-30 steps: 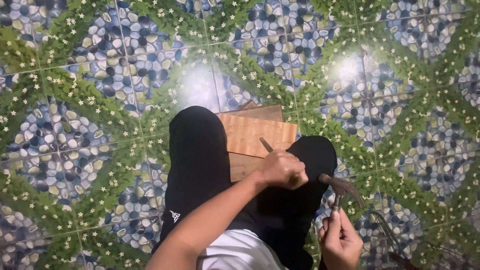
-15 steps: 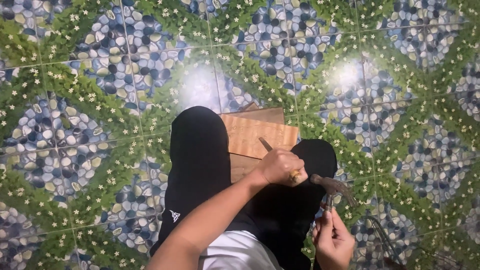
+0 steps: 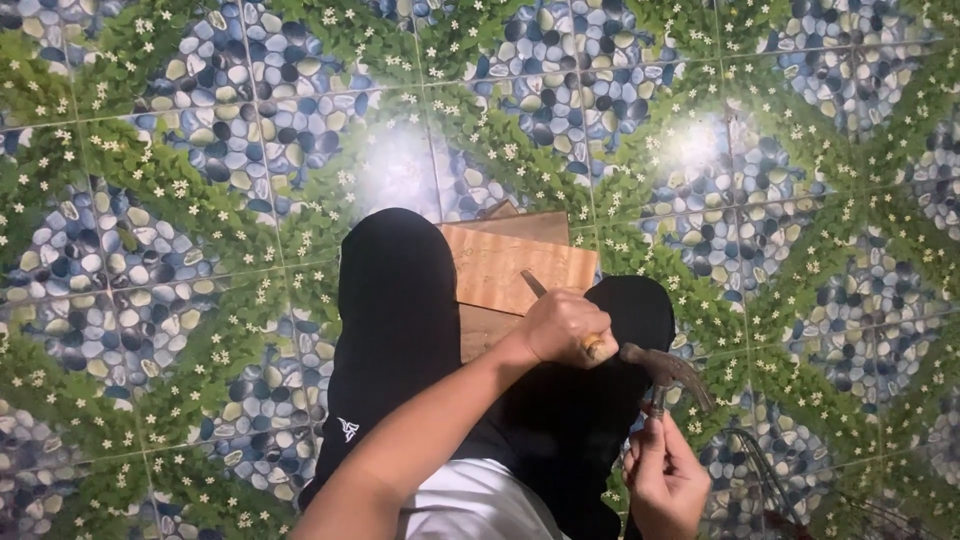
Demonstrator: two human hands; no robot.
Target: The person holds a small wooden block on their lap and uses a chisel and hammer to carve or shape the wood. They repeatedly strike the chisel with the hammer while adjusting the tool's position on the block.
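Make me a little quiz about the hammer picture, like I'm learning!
1. True or false: the left hand holds the hammer.
2. What lies between the knees? A) wooden boards B) a bucket C) a book
3. The right hand pinches something thin under the hammer's ____.

Key:
1. True.
2. A, the wooden boards on the tiled floor.
3. Head; what it pinches is too small to tell.

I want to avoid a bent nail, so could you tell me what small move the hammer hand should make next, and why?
Probably a light, short tap: the left hand holds the hammer with its head right above the nail, which the right hand pinches, so fingers are close.
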